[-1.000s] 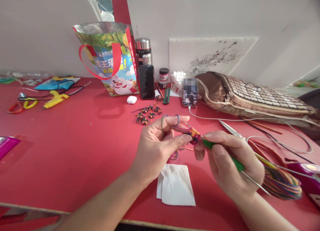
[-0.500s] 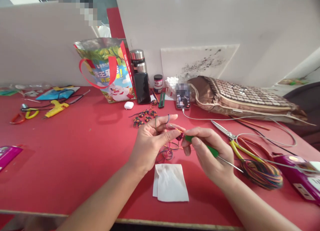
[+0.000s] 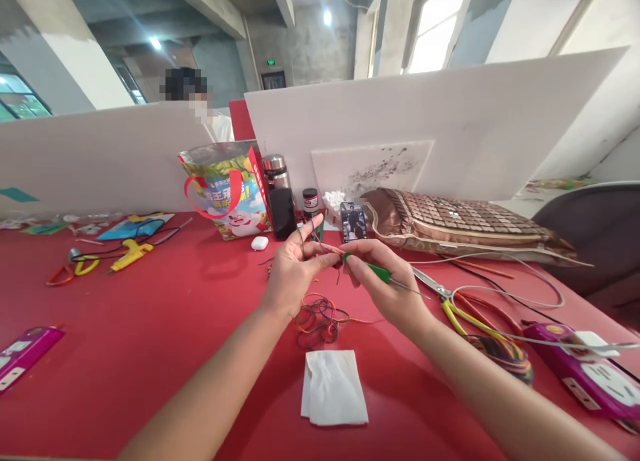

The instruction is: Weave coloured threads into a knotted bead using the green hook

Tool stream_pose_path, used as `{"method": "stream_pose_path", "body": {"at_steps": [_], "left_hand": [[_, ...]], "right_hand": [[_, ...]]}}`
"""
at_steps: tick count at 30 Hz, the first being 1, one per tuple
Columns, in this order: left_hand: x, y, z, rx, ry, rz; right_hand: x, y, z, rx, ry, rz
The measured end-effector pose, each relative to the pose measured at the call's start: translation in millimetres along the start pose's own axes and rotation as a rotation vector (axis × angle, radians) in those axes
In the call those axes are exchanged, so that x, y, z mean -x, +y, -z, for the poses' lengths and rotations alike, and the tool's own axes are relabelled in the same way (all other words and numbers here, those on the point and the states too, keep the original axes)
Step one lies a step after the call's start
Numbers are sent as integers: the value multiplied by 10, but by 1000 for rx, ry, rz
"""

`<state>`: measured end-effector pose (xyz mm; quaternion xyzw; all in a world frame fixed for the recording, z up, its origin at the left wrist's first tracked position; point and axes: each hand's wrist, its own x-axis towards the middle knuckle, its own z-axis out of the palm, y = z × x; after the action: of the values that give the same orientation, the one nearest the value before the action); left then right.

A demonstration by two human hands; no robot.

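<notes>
My left hand (image 3: 295, 264) pinches a small multicoloured knotted cord piece (image 3: 334, 251) between thumb and fingers, with cord looped over its fingers. My right hand (image 3: 385, 284) grips a green-handled metal needle tool (image 3: 381, 273), its tip meeting the cord piece. Both hands are held above the red table (image 3: 150, 328). Loose coloured cord (image 3: 315, 314) lies in loops on the table just under them. A folded white tissue (image 3: 333, 388) lies nearer to me.
Scissors with yellow handles (image 3: 445, 298) and a spool of coloured cord (image 3: 505, 354) lie right. A phone (image 3: 353, 222), brown beaded bag (image 3: 450, 221), flask (image 3: 275, 171), printed bag (image 3: 225, 191) and earbud case (image 3: 259, 243) stand behind. Glue gun (image 3: 127, 253) at left. A person sits beyond the white divider (image 3: 100, 154).
The head camera has tilted up, showing the ceiling and divider. Both hands have moved farther from me and higher in view, still together on the cord piece.
</notes>
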<state>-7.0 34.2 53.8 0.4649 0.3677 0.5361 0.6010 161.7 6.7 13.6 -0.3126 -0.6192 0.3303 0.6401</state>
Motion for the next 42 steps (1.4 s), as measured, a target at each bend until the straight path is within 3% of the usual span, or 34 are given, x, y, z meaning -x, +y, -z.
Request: {"method": "stream_pose_path", "body": {"at_steps": [4, 9, 16, 28, 38, 42], "left_hand": [[27, -157, -23, 12, -21, 18], [57, -343, -28, 59, -51, 63], [18, -521, 51, 113, 47, 152], [67, -453, 140, 58, -135, 122], [137, -484, -5, 247, -67, 172], [148, -473, -38, 275, -59, 181]], "right_hand": [[75, 190, 41, 164, 108, 135], [172, 279, 154, 250, -39, 206], [175, 281, 238, 388, -110, 313], [197, 218, 207, 339, -11, 298], [271, 222, 146, 411, 38, 343], [279, 237, 128, 410, 2, 331]]}}
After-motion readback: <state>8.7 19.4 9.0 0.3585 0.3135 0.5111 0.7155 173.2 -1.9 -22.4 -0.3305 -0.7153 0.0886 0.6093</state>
